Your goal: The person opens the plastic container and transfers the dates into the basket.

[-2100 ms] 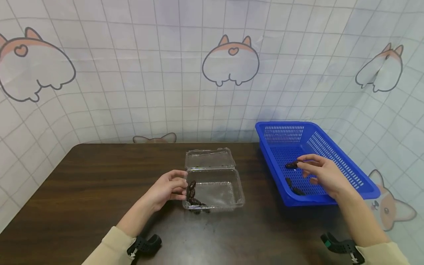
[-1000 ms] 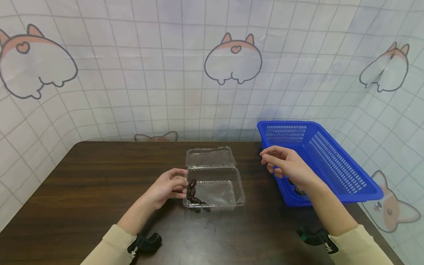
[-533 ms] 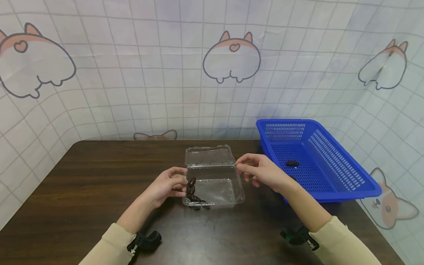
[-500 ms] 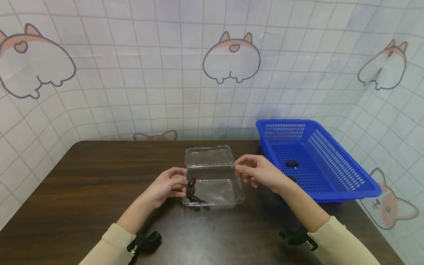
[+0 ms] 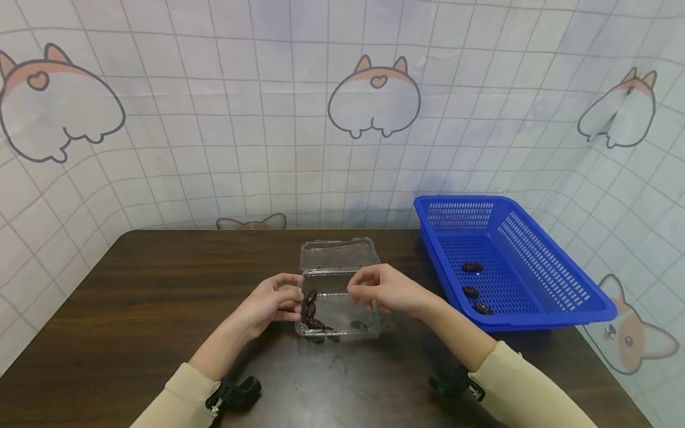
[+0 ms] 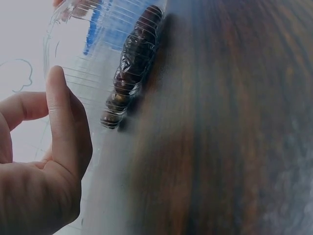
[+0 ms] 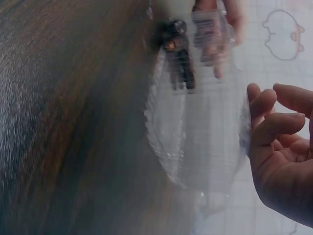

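Note:
A clear plastic clamshell box (image 5: 342, 334) stands on the table with its lid raised at the back. Several dark brown, wrinkled dates (image 5: 312, 309) lie along its left side, and in the left wrist view the dates (image 6: 134, 58) show through the wall. My left hand (image 5: 273, 304) rests its fingertips against the box's left wall. Above the box's right half is my right hand (image 5: 387, 289), fingers bent. In the right wrist view its thumb and fingertips (image 7: 279, 89) stand apart with nothing between them. A blurred dark date (image 5: 360, 325) shows below this hand, inside the box.
A blue perforated basket (image 5: 535, 321) stands to the right, with dates (image 5: 472, 267) spread near its left wall. The dark wooden table (image 5: 187, 279) extends left and in front of the box. A patterned curtain (image 5: 214, 119) hangs behind.
My right hand has moved left from the blue basket to over the clamshell box. A dark date now shows beneath it in the box. My left hand has stayed at the box's left wall.

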A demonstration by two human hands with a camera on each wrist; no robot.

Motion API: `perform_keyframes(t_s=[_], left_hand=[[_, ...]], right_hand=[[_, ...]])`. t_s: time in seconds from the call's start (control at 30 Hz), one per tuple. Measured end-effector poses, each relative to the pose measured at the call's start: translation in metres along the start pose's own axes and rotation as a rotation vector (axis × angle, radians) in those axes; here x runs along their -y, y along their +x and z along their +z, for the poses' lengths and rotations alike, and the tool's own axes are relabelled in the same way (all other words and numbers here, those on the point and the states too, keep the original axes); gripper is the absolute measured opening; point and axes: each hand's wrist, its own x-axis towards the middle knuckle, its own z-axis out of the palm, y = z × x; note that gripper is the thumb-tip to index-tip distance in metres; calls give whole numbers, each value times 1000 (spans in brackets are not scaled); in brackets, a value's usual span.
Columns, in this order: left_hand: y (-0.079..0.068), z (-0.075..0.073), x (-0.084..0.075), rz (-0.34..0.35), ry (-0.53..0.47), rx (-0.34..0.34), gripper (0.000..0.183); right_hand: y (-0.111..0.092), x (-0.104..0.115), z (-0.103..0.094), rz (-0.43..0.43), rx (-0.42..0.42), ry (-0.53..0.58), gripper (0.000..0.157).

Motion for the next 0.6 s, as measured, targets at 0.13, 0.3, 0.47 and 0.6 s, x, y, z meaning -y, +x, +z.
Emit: perform_keyframes(t_s=[0.13,0.3,0.47,0.6], left_hand=[[1,0,0,6,3,-4,55],[3,0,2,4,-2,-10,56],[4,0,3,-4,1,-15,55],[4,0,4,-10,3,-21,54]], right_hand=[[7,-3,7,-6,61,-13,27],[13,-3,16,-7,111,-3,26],[19,-3,22,-7,154,-41,24],[22,-4,26,-5,175,-95,24]])
